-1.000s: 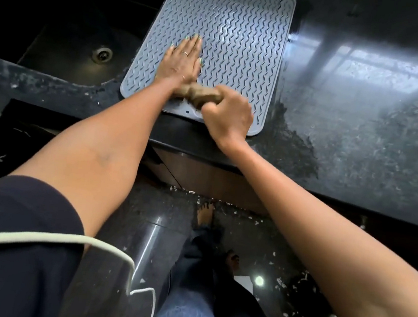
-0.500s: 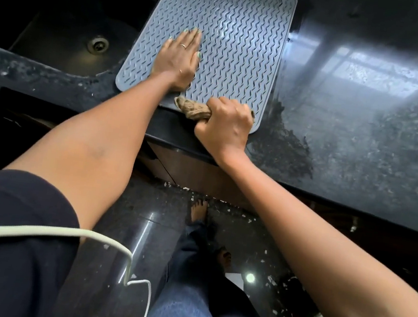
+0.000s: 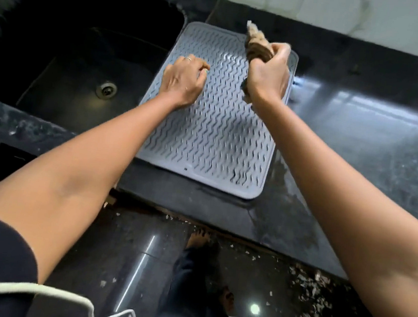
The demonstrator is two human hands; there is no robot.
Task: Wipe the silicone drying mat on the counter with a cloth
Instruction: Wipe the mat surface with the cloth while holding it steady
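Observation:
A grey silicone drying mat (image 3: 212,143) with a wavy ribbed pattern lies on the black counter, right of the sink. My right hand (image 3: 268,73) grips a bunched brown cloth (image 3: 257,44) and holds it above the mat's far right corner, the cloth sticking up out of my fist. My left hand (image 3: 184,81) hovers over the mat's left side with its fingers loosely curled, holding nothing; whether it touches the mat I cannot tell.
A black sink (image 3: 82,63) with a metal drain (image 3: 106,89) sits left of the mat. The glossy black counter (image 3: 362,140) stretches to the right, wet near the mat. A pale wall runs along the back. Below the counter edge the floor is littered with scraps.
My right hand has lifted the cloth from the mat's near edge up to its far right corner. My left hand came off its flat press and curled its fingers.

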